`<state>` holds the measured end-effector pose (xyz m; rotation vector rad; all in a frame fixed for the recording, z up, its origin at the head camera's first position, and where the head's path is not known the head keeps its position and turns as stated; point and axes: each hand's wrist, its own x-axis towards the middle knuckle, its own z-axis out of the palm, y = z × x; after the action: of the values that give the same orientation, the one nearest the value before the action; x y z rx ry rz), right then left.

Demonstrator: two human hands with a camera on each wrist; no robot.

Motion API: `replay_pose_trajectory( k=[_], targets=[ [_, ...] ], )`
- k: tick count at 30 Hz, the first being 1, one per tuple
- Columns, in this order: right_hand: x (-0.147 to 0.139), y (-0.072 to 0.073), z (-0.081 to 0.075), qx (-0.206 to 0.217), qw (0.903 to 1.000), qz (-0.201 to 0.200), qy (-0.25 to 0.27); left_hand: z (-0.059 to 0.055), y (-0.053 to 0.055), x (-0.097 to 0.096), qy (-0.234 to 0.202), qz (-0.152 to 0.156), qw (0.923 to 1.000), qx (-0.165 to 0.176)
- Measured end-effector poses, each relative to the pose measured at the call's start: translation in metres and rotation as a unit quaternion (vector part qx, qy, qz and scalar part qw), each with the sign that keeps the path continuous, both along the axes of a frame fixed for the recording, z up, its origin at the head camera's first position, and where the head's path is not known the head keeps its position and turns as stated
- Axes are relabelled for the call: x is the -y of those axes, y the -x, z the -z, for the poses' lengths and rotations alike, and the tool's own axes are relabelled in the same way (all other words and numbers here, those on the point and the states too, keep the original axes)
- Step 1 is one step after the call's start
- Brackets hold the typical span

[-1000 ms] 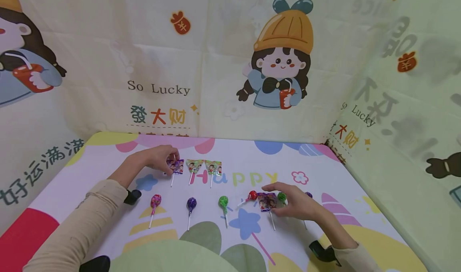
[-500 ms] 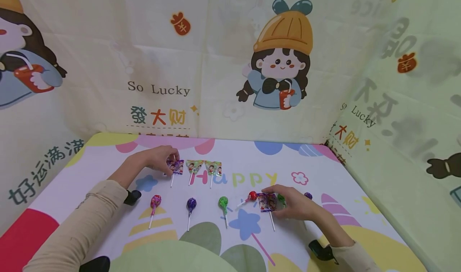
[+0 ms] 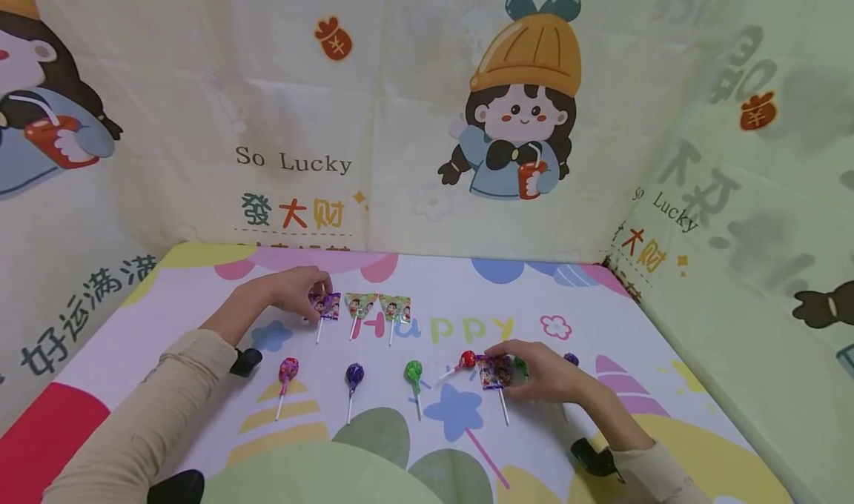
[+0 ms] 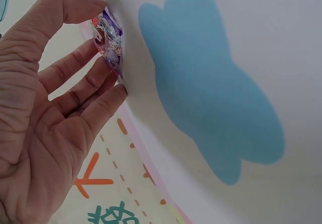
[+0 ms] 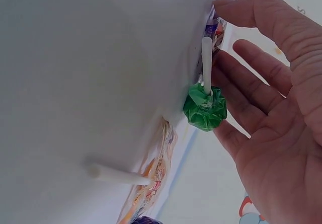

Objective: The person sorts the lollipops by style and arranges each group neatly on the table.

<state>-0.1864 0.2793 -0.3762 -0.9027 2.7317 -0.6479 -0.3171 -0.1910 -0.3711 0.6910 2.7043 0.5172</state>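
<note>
Purple lollipop [image 3: 328, 307], at ten o'clock on the table [image 3: 454, 285], stays pinched in the half-open left hand [image 3: 296, 290]. Likewise half-open, the right hand [image 3: 548, 374] has eased in around a second purple lollipop [image 3: 495, 373] at three o'clock; both now seem held.

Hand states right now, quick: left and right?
Left hand: closed, holding the back-row purple-wrapped lollipop by its wrapper.
Right hand: closed, holding the front-row purple-wrapped lollipop by its wrapper.
</note>
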Motion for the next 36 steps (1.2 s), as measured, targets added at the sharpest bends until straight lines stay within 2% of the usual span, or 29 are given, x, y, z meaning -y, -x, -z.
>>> replay_pose_trajectory(
  k=[14,25,30,36],
  targets=[
    [0.001,0.008,0.001,-0.008,1.0000,0.001,-0.005,-0.002,0.001,0.000,0.002,-0.002,1.0000,-0.006],
    [-0.001,0.009,0.005,-0.012,0.9995,0.017,0.025,0.000,0.001,-0.001,-0.001,-0.005,1.0000,0.002],
    [-0.003,0.011,0.002,-0.029,0.9988,0.017,0.034,0.001,0.002,0.000,0.001,-0.004,1.0000,-0.001],
    [-0.002,0.013,-0.005,-0.026,0.9983,0.025,0.047,0.001,0.002,0.001,0.000,-0.003,1.0000,0.000]
  ],
)
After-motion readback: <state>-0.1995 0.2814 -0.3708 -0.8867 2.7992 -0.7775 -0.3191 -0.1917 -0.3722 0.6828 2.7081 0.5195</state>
